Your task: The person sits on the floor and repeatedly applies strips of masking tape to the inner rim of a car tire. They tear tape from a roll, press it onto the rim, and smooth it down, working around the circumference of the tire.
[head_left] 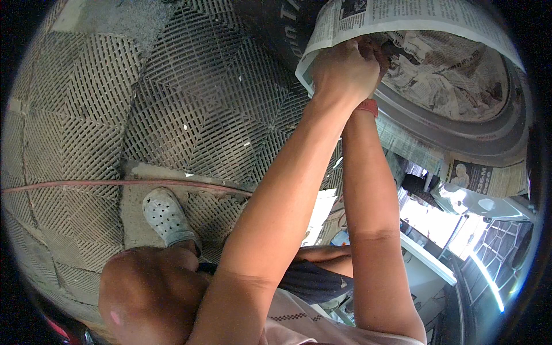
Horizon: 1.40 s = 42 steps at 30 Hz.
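A wheel rim (460, 129) fills the upper right, its middle covered with crumpled newspaper (437, 75). A newspaper sheet (391, 20) curves around the rim's edge, standing between it and a black tire (282, 29). Inside that sheet, my left hand (345, 72) is closed beside the rim; what its fingers hold, if anything, is hidden. My right hand (379, 57), with a red band at its wrist, is mostly behind the left one. The right fingers are in shadow, near a dark narrow shape I cannot make out.
Grey slatted floor mats (195, 98) spread over the left side. A thin reddish hose (115, 183) crosses them, near my pale clog (165, 215). More newspaper (483, 178) hangs below the rim. A bright opening and a white ledge (428, 259) lie at the lower right.
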Each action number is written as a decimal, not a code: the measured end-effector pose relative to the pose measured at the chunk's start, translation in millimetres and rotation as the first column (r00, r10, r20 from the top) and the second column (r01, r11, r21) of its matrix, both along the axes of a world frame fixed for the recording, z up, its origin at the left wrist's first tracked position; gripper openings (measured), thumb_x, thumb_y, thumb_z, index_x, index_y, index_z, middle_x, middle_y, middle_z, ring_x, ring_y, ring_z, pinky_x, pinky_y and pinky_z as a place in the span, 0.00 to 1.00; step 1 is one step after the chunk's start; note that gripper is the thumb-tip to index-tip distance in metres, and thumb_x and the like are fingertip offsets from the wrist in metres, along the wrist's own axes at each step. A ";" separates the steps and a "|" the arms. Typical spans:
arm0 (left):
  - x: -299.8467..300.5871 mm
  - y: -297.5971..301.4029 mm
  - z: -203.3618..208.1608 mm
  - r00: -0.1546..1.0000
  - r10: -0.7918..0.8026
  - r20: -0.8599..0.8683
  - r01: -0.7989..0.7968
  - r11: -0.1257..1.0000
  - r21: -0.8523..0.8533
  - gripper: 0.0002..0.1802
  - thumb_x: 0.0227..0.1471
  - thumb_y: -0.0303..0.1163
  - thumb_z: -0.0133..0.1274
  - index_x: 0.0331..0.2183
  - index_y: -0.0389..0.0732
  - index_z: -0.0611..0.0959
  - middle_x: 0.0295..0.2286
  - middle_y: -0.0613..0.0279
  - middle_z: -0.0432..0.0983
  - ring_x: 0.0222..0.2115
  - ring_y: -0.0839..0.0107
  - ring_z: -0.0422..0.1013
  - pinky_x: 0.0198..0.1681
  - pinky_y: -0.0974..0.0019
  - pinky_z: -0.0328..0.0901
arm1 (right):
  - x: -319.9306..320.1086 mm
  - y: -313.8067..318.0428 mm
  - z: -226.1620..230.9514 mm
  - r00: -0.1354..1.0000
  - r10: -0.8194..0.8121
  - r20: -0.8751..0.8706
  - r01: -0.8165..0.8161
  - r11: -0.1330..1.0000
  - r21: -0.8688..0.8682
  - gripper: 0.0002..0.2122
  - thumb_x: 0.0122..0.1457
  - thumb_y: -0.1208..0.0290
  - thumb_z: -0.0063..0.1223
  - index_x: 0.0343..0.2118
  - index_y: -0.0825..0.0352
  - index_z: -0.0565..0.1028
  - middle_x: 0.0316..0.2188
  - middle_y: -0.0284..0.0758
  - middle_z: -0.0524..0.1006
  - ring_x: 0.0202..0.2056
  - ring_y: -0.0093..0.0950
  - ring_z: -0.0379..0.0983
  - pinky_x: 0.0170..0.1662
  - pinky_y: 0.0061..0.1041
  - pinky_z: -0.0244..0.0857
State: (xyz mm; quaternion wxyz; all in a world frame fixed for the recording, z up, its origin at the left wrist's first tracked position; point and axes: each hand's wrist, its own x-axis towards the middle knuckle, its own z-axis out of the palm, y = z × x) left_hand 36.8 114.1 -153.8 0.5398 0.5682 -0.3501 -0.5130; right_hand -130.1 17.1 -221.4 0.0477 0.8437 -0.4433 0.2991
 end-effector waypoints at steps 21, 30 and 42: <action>-10.4 -21.0 -10.8 0.999 0.019 -0.028 -0.020 1.000 -0.006 0.25 0.53 0.37 0.51 0.50 0.36 0.82 0.48 0.34 0.79 0.51 0.38 0.75 0.59 0.46 0.68 | 8.0 0.5 -11.0 0.949 0.030 0.314 -0.059 0.995 0.080 0.08 0.58 0.72 0.59 0.38 0.66 0.85 0.38 0.38 0.86 0.40 0.36 0.81 0.48 0.37 0.73; -8.0 -20.5 -11.6 0.999 0.019 0.049 -0.016 0.997 -0.071 0.29 0.54 0.38 0.49 0.53 0.31 0.81 0.49 0.32 0.79 0.48 0.38 0.78 0.54 0.45 0.73 | 17.2 4.5 -7.3 0.971 0.017 0.240 -0.015 1.000 -0.012 0.08 0.56 0.72 0.60 0.37 0.65 0.85 0.36 0.38 0.86 0.38 0.36 0.82 0.46 0.36 0.74; -3.1 -18.6 -7.3 0.999 -0.045 0.023 0.045 0.999 0.003 0.29 0.55 0.40 0.51 0.56 0.38 0.80 0.51 0.36 0.78 0.52 0.39 0.75 0.59 0.46 0.69 | 15.7 -2.5 4.7 0.997 0.059 -0.044 -0.067 0.977 -0.204 0.08 0.54 0.69 0.61 0.34 0.65 0.85 0.33 0.42 0.85 0.35 0.43 0.82 0.41 0.39 0.75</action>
